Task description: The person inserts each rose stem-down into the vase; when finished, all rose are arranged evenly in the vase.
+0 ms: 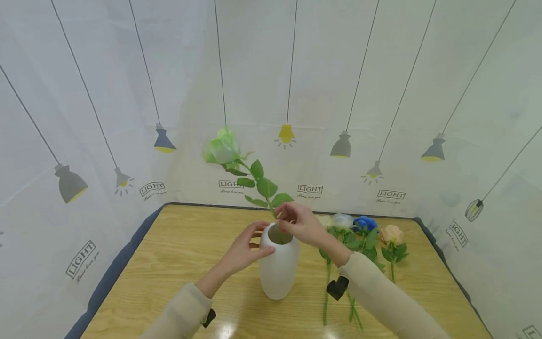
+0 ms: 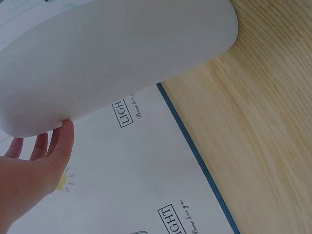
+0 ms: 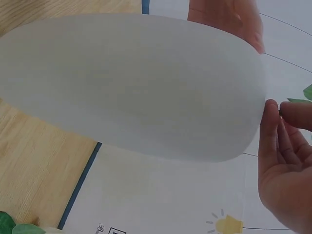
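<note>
A white vase (image 1: 277, 275) stands upright on the table. My left hand (image 1: 244, 249) holds it near the top, thumb on the near side and fingers around the left. In the left wrist view, the fingertips (image 2: 67, 126) touch the vase's smooth wall. Above the mouth, my right hand (image 1: 301, 223) pinches the stem of a pale green rose (image 1: 224, 149). The rose leans up and to the left, its leaves (image 1: 267, 187) spread along the stem. The stem's lower end is hidden behind the hand and the vase rim. The right wrist view shows thumb and forefinger together right beside the rim.
To the right on the wooden table (image 1: 169, 263) lie several more roses: a white one (image 1: 342, 221), a blue one (image 1: 365, 223) and a peach one (image 1: 392, 234). My right forearm passes over some stems. A white cloth printed with lamps (image 1: 262, 70) surrounds the table's back and sides.
</note>
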### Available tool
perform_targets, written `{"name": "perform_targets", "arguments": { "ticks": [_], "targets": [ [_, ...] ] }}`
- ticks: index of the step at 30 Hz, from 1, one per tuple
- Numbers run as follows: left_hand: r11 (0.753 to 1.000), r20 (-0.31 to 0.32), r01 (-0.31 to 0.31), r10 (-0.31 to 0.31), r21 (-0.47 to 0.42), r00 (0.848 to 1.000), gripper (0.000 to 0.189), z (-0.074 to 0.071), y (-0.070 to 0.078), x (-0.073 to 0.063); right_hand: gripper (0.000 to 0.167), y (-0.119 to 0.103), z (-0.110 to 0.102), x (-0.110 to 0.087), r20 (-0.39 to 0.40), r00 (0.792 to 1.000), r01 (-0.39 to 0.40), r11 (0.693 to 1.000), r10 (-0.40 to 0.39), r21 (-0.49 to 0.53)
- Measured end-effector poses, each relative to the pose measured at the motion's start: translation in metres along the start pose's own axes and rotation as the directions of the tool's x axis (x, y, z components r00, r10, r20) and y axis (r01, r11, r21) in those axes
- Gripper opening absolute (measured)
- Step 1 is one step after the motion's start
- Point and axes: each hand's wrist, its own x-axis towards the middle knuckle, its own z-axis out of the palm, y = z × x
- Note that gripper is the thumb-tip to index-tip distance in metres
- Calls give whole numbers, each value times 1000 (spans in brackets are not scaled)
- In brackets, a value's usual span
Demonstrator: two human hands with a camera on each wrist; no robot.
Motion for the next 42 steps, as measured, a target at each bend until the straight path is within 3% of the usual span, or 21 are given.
{"name": "perform_targets", "arguments": {
  "ticks": [4, 10, 16, 26, 32, 35, 42],
  "targets": [
    [1000, -1, 6, -6, 6, 1000, 58, 0, 0, 0, 16, 4, 5, -3, -42, 999, -9, 993, 4, -120],
    [1000, -1, 3, -3, 2, 1000, 58, 0, -5, 2, 13, 4, 10, -8, -73, 994, -95, 954, 78, -284],
    [1000, -14, -3, 3, 23, 1000, 60, 3, -33, 10, 13, 6, 13, -9, -58, 992, -122, 925, 108, -359],
    [1000, -12, -11, 11, 23, 1000, 61, 3, -35, 9, 5, 9, 14, -9, -30, 998, -62, 897, 55, -437],
    [1000, -8, 6, -6, 14, 1000, 56, 3, -33, 9, 5, 6, 13, -9, -11, 1000, -31, 891, 30, -452],
    [1000, -3, 11, -11, -4, 1000, 54, 2, -25, 7, 4, 6, 12, -8, -20, 999, -46, 898, 42, -437],
    [1000, 13, 6, -6, -18, 1000, 54, -1, 1, 0, 17, 6, 1, -6, -5, 996, -82, 954, 84, -287]
  ]
}}
